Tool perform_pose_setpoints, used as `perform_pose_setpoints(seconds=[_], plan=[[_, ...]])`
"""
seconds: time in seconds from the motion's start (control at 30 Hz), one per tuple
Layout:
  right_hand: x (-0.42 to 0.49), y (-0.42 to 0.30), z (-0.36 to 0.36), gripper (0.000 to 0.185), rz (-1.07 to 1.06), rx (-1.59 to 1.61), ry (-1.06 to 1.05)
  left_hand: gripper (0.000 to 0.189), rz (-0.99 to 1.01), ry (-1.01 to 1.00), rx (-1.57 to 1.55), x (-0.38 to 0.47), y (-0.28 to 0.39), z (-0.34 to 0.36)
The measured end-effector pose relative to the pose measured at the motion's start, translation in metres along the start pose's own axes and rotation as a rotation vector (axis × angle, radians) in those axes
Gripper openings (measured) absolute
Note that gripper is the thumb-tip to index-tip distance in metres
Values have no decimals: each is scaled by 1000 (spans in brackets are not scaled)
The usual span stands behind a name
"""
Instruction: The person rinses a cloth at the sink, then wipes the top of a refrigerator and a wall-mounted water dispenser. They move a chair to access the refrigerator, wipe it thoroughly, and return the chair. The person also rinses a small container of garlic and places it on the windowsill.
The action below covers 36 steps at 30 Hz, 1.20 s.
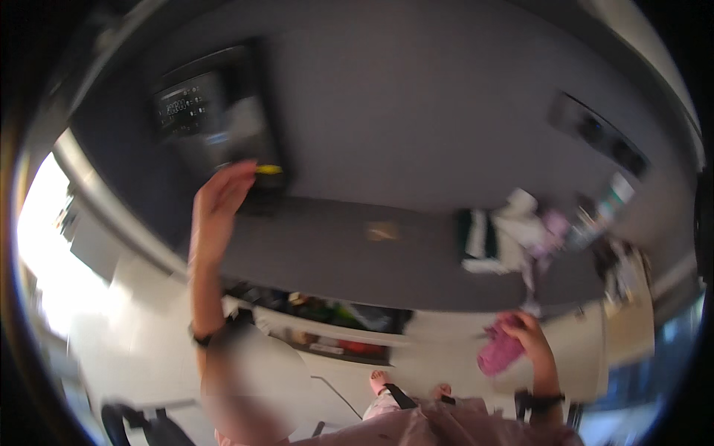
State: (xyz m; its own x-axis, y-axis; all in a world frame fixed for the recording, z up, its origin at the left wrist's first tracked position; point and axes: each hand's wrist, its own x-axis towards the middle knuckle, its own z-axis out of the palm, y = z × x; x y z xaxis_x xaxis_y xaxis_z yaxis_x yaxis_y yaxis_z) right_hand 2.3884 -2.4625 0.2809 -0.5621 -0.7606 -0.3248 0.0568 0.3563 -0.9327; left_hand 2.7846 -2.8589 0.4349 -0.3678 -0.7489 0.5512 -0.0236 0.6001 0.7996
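My left hand is raised in front of a dark panel with a lit display on the grey wall. A small yellow object shows right at its fingertips; blur hides whether the fingers hold it. Lower on the right, my right hand grips a crumpled pink cloth, which hangs in front of the grey counter. Beyond that hand, a pile of white, dark green and lilac cloths lies on the counter.
A small flat packet lies mid-counter. Open shelves or drawers with mixed items sit below its front edge. Bottles stand at the right under a dark wall strip. A black curved frame is at lower left.
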Motion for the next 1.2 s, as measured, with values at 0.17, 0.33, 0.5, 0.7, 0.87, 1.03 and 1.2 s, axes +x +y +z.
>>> perform_pose_setpoints(seconds=[0.17, 0.33, 0.5, 0.7, 0.87, 1.03, 1.2], plan=[[-45, 4, -35, 24, -135, 13, -65, 38, -169, -766, 56, -58, 103, 96], [-112, 24, -86, 28, -111, 101, 67, 41, 190, -899, -198, -150, 174, 178], [-193, 63, -141, 28, -251, 154, 154, 44, 182, -1507, -328, -206, 175, 335], [-307, 108, -215, 25, -369, 288, 376, 58, 111, -1665, -404, -309, 251, 485], [-399, 150, -264, 26, -506, 423, 538, 76, 149, -1791, -333, -416, 310, 576], [-487, 190, -298, 31, -562, 636, 763, 53, 142, -2088, -403, -518, 369, 650], [-575, 258, -314, 31, -581, 781, 1197, 23, -148, -2357, -511, -610, 425, 698]])
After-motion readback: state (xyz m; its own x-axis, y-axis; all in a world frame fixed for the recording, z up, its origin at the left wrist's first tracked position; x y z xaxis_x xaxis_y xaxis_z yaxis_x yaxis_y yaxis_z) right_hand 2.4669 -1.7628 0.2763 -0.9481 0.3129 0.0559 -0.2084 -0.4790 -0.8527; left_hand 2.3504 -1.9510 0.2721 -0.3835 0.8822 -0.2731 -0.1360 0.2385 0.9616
